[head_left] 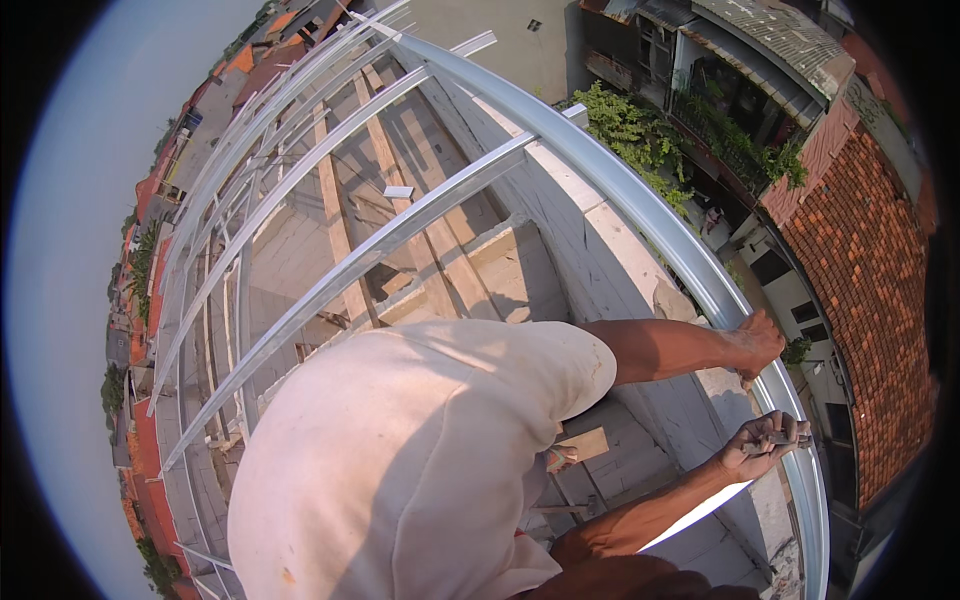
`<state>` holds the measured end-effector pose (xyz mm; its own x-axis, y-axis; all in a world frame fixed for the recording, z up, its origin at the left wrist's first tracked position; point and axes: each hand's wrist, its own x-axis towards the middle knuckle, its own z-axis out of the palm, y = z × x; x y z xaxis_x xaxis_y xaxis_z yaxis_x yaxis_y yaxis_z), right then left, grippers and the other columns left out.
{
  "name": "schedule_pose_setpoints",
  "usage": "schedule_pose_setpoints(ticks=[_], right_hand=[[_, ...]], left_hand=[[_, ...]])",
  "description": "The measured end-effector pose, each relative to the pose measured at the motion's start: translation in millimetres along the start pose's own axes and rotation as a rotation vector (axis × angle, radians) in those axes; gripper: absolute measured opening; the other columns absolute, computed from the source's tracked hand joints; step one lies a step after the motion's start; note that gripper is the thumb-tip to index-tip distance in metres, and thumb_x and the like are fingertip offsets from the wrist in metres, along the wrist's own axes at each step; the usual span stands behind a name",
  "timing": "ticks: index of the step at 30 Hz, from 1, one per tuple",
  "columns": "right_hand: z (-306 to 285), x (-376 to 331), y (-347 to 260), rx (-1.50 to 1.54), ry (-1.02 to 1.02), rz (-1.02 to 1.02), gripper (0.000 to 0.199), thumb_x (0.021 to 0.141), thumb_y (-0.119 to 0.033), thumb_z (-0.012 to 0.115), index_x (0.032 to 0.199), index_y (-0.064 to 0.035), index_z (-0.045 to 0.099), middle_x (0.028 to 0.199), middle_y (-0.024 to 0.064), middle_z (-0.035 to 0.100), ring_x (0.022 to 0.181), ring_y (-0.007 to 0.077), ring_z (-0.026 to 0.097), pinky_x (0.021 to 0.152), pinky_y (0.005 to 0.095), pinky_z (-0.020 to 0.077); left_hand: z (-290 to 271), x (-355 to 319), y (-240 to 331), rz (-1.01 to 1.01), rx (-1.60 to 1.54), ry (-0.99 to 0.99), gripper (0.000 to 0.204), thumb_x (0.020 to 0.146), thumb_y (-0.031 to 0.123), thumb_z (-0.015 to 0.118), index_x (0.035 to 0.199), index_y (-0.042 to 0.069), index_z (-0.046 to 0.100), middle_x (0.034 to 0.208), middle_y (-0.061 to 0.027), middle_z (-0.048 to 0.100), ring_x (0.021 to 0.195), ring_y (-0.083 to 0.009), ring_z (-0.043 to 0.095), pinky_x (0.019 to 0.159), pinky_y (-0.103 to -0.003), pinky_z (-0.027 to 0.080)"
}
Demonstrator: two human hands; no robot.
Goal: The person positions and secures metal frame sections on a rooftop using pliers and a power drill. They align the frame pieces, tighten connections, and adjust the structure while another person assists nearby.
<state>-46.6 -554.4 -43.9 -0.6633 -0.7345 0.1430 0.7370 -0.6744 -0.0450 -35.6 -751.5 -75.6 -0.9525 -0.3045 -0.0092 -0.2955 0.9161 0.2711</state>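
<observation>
A long silver metal channel point(695, 255) curves along the top of a pale block wall point(560, 190) on my right. My left hand point(757, 345), its arm bare below a cream sleeve point(560, 365), closes over the channel's edge. Nearer to me, my right hand point(765, 445) is at the same channel. Its fingers are curled around a small greyish thing, too small to name. Between my arms, lower down, a foot point(562, 458) shows beside a short piece of wood point(588, 444). My cream shirt point(340, 460) hides much of the middle.
Thin metal rafters point(380, 235) cross the open roof frame on the left. Below them lie long wooden planks point(338, 220), with a small white block point(398, 191) on one. Beyond the wall are a drop, green shrubs point(630, 140) and a tiled roof point(840, 320).
</observation>
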Motion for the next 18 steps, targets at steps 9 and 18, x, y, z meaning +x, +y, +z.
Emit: schedule_pose_setpoints(ticks=[9,18], right_hand=[[44,-67,-9,-0.954,0.520,0.015,0.040,0.110,-0.043,0.054,0.108,-0.0037,0.064,0.082,0.0021,0.054,0.073,0.0126,0.050,0.059,0.0324,0.0417],[104,-202,-42,-2.345,0.803,0.118,0.035,0.095,-0.033,0.079,0.092,-0.0005,0.066,0.071,0.0066,0.056,0.066,0.0183,0.053,0.065,0.0363,0.0461]], left_hand=[[-26,7,10,0.035,-0.043,-0.114,0.087,0.050,0.046,0.100,0.119,0.003,0.070,0.113,-0.0135,0.074,0.113,-0.0314,0.068,0.100,-0.046,0.043],[-39,-1,5,-0.009,0.038,-0.160,0.076,0.066,0.048,0.094,0.123,0.004,0.070,0.106,-0.0133,0.078,0.106,-0.0337,0.075,0.098,-0.049,0.047]])
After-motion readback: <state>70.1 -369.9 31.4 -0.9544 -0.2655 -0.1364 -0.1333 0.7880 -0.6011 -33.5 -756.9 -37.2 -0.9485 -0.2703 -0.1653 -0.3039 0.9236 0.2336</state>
